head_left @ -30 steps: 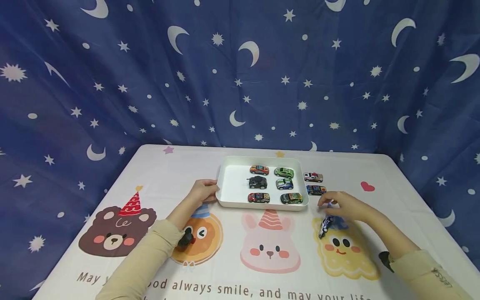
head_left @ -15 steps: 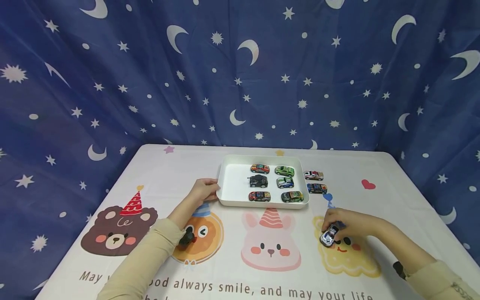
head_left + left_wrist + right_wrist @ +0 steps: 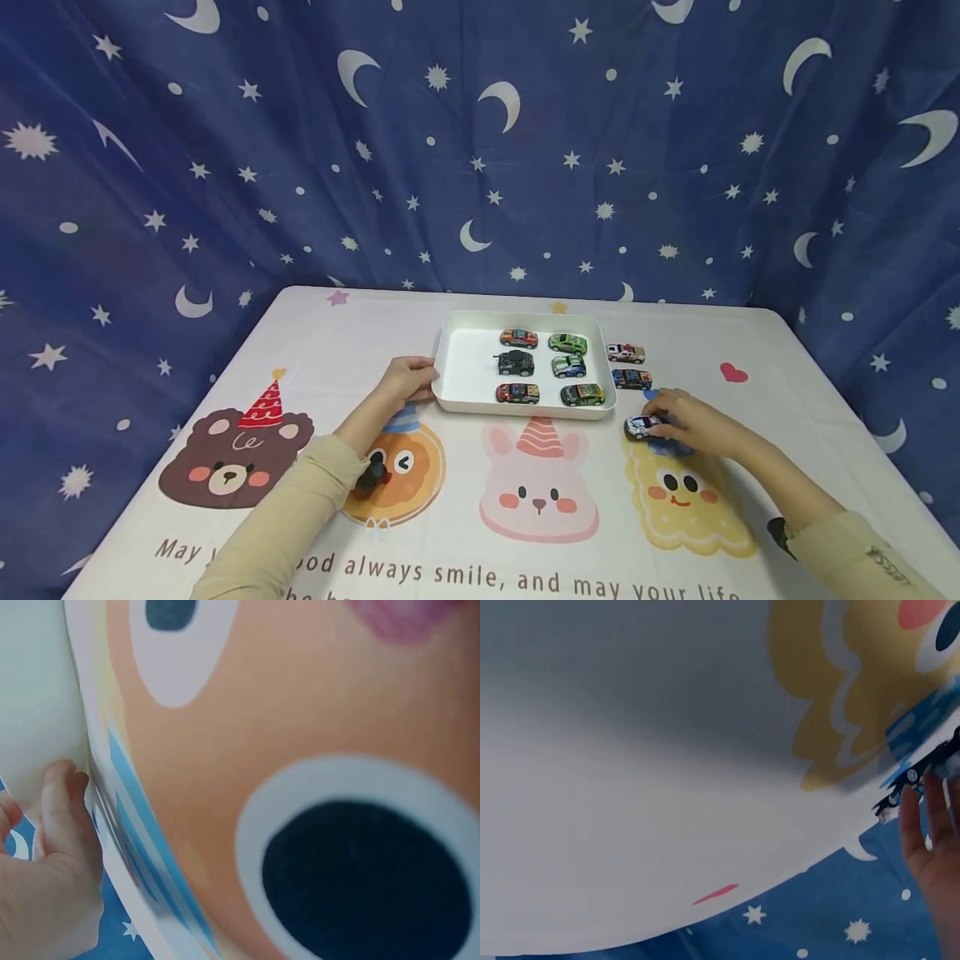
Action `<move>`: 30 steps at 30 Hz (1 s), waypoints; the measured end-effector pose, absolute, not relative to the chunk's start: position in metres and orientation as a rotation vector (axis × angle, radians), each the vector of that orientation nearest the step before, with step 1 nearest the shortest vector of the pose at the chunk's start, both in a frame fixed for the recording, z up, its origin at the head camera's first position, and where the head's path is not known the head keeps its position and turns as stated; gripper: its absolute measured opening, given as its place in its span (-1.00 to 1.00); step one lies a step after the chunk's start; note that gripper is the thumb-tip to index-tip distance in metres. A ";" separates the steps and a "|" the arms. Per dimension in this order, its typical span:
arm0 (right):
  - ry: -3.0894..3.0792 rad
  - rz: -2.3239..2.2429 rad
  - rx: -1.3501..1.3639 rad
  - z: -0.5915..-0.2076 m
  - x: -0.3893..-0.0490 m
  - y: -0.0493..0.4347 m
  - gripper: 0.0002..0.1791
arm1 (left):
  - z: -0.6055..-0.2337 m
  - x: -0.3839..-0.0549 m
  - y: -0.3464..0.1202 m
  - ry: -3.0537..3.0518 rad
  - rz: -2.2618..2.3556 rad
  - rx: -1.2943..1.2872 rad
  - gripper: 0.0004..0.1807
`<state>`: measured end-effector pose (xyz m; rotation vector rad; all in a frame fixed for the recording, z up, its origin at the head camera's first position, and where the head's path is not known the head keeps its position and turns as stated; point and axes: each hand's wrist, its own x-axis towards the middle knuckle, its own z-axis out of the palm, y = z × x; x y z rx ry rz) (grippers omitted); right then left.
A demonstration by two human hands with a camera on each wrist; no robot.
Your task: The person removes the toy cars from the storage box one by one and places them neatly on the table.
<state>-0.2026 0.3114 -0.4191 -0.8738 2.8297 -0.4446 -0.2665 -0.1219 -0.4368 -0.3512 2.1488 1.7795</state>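
Note:
My right hand pinches a white and dark toy car, low over or on the table just right of the tray's near corner. In the right wrist view the fingers lie along the car's side, and part of the car is cut off at the frame edge. At the left end of a white tray, my left hand holds the wall. Several toy cars stand in the tray's middle and right, among them a black tank-like one and a green one. The tray's left part shows bare floor.
Just outside the tray's right wall, a white and red toy car and a blue and black one stand one behind the other. A cartoon-printed white cloth covers the table. A dark blue starry curtain hangs behind.
My right hand first moved towards the near edge with the car, then back away from it. The car went from tilted to level, near the two outside cars. My left hand stayed at the tray.

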 end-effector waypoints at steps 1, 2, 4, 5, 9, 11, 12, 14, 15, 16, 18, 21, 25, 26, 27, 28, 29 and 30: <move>2.860 -0.412 -0.836 -0.419 -0.206 0.309 -0.77 | -0.436 -0.267 -0.122 2.150 1.780 -0.354 -0.52; 2.886 -0.395 -0.818 -0.419 -0.209 0.307 -0.77 | -0.436 -0.268 -0.122 2.149 1.782 -0.353 -0.52; 2.922 -0.389 -0.812 -0.419 -0.216 0.304 -0.78 | -0.435 -0.268 -0.122 2.150 1.787 -0.353 -0.52; 2.937 -0.393 -0.808 -0.420 -0.219 0.302 -0.78 | -0.435 -0.268 -0.122 2.151 1.790 -0.356 -0.52; 2.960 -0.415 -0.806 -0.423 -0.226 0.297 -0.79 | -0.435 -0.268 -0.122 2.148 1.796 -0.359 -0.52; 2.949 -0.425 -0.790 -0.425 -0.227 0.296 -0.79 | -0.435 -0.267 -0.122 2.147 1.791 -0.353 -0.52; 2.941 -0.427 -0.784 -0.425 -0.227 0.296 -0.78 | -0.436 -0.267 -0.122 2.148 1.787 -0.348 -0.52; 2.921 -0.433 -0.763 -0.427 -0.227 0.295 -0.76 | -0.436 -0.267 -0.122 2.151 1.779 -0.345 -0.52; 2.913 -0.435 -0.748 -0.427 -0.227 0.295 -0.75 | -0.436 -0.266 -0.122 2.154 1.775 -0.345 -0.53; 2.907 -0.435 -0.734 -0.428 -0.227 0.294 -0.73 | -0.436 -0.266 -0.122 2.157 1.771 -0.343 -0.53; 2.894 -0.431 -0.705 -0.428 -0.226 0.294 -0.69 | -0.436 -0.266 -0.122 2.159 1.767 -0.344 -0.53; 2.884 -0.419 -0.669 -0.426 -0.225 0.294 -0.62 | -0.436 -0.266 -0.123 2.154 1.771 -0.346 -0.53; 2.874 -0.450 -0.671 -0.421 -0.224 0.296 -0.59 | -0.437 -0.267 -0.123 2.147 1.779 -0.344 -0.53; 2.874 -0.461 -0.681 -0.420 -0.224 0.296 -0.60 | -0.438 -0.267 -0.123 2.145 1.783 -0.341 -0.54; 2.871 -0.468 -0.687 -0.417 -0.225 0.297 -0.61 | -0.438 -0.267 -0.123 2.144 1.787 -0.339 -0.54; 2.871 -0.484 -0.689 -0.415 -0.226 0.298 -0.63 | -0.438 -0.267 -0.123 2.143 1.789 -0.339 -0.54; 2.874 -0.500 -0.694 -0.412 -0.226 0.298 -0.64 | -0.439 -0.267 -0.123 2.142 1.792 -0.337 -0.54; 2.876 -0.519 -0.704 -0.409 -0.227 0.299 -0.66 | -0.439 -0.267 -0.123 2.141 1.794 -0.337 -0.54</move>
